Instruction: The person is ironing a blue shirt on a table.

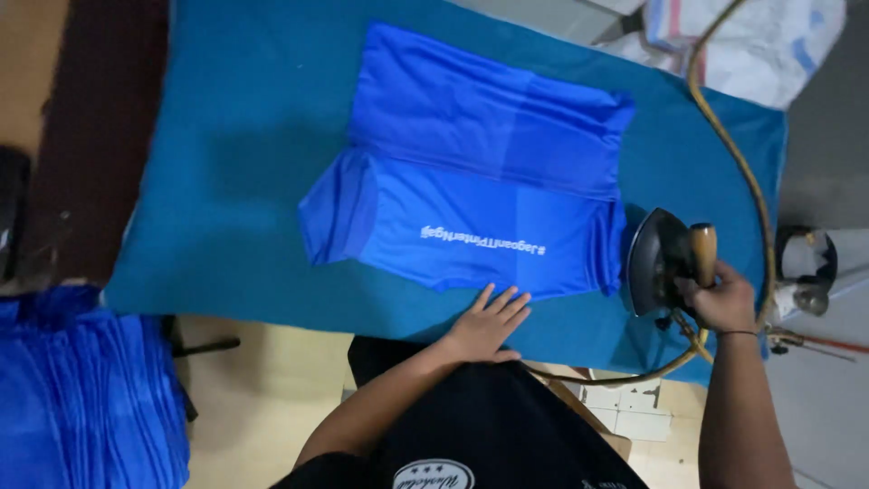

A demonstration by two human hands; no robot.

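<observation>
A folded blue shirt (471, 172) with a line of white lettering lies on the teal ironing surface (235, 136). My left hand (487, 324) rests flat with fingers spread on the near edge of the surface, its fingertips touching the shirt's lower hem. My right hand (722, 299) grips the wooden handle of a dark metal iron (659, 258), which stands tilted up on the surface just right of the shirt. A thick yellowish cord (742, 163) runs from the iron up and away to the far right.
A stack of blue folded garments (86, 389) sits at the lower left. White cloth with red and blue stripes (760, 41) lies at the top right. A small metal stand (807, 267) is on the right. Tiled floor shows below.
</observation>
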